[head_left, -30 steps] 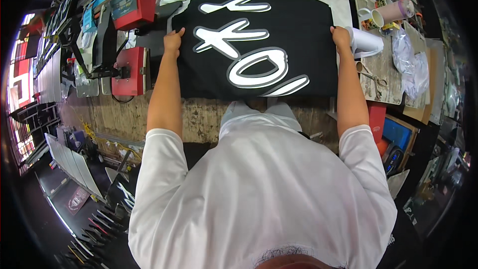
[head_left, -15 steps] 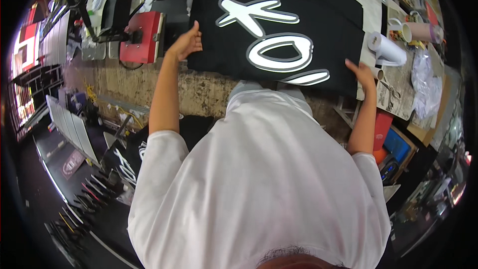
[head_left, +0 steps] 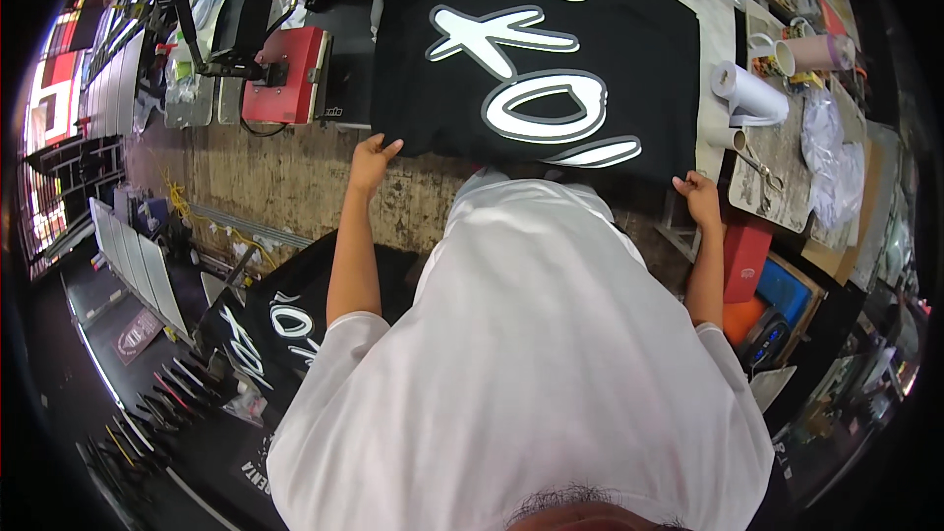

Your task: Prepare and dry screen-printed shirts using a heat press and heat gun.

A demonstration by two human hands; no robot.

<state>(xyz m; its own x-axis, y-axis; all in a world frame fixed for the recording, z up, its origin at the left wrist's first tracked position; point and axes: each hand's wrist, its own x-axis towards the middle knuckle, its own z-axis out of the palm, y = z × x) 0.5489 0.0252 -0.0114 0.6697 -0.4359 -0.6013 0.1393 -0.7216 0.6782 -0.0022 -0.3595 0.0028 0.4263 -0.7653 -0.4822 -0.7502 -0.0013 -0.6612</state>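
Note:
A black shirt [head_left: 433, 103] with large white, grey-edged lettering lies spread over the table, its near edge reaching toward my body. At its near left corner my left hand [head_left: 374, 159] is closed, thumb against fingers, on the hem. My right hand [head_left: 696, 195] pinches the near right corner in the same way. Between the two hands the near edge runs fairly straight. The cloth's underside is hidden.
Red press-like machines [head_left: 283, 79] stand at the left. To the right are a white roll [head_left: 749, 93], a pink mug [head_left: 821, 52], scissors [head_left: 762, 169] and clear plastic wrapping [head_left: 831, 157]. Black printed garments [head_left: 295, 320] lie at lower left; a red box [head_left: 747, 261] sits below the right table.
Both hands have come nearer to my body and closed on the shirt's near corners. My left hand was beside the left edge with fingers spread. The shirt has shifted slightly and lies flatter.

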